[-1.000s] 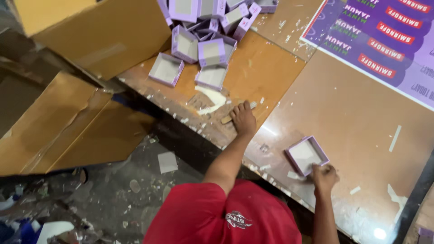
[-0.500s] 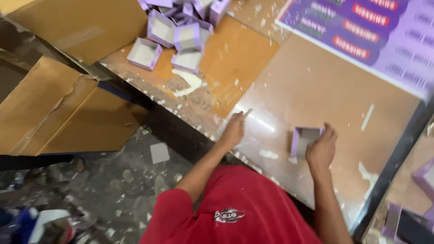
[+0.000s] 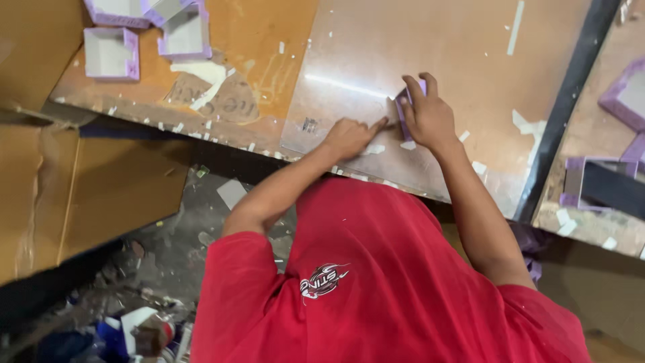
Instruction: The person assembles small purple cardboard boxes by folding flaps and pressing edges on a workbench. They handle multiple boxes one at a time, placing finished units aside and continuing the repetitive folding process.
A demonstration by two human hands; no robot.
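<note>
Left hand (image 3: 348, 138) lies low on the clear sheet (image 3: 430, 60), fingers curled in, forefinger stretched out so its tip touches the small purple box (image 3: 403, 111); it grips nothing. Right hand (image 3: 428, 115) is clamped over that same box, fingers draped across its top and thumb at the near side, so most of the box is hidden. The box sits on the sheet near its front edge, between the two hands. Half a second back the hands were well apart, the left flat on the sheet on its own; now they meet at the box. Both forearms reach forward from the red shirt (image 3: 376, 282), the left angled right, the right nearly straight. Open purple trays (image 3: 111, 52) sit far left on the table (image 3: 248, 40).
</note>
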